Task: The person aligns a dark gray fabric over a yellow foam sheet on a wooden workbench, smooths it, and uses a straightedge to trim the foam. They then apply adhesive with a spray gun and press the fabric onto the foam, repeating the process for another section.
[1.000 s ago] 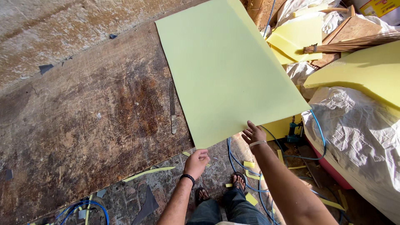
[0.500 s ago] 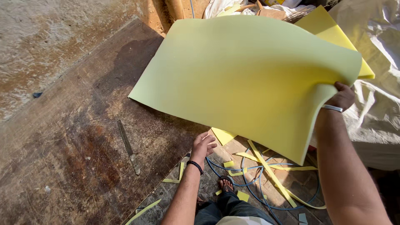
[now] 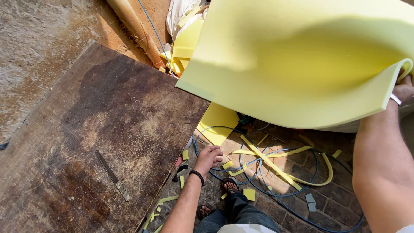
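Foam sheet [image 3: 302, 64], pale yellow, soft and thick, is held up in the air at the right, bowed into a deep curve, with its lower left corner hanging just over the far edge of the tabletop [image 3: 86, 129]. It is pinched at its right edge by the right hand [image 3: 403, 88], whose grip is closed on the foam. The left hand [image 3: 209, 157] is lowered beside the tabletop edge with fingers loosely spread, and nothing is held in it.

Since such a wide, limp sheet is carried by one edge only, it could be folded over, slipped from the grip, or dragged across the rough, scratched, stained wood. A thin flat metal blade [image 3: 113, 174] lies on the tabletop and could be swept off. Blue hose [image 3: 258, 172] and yellow foam offcuts [image 3: 267, 162] are strewn over the brick floor by the sandalled feet, so tripping is judged possible.
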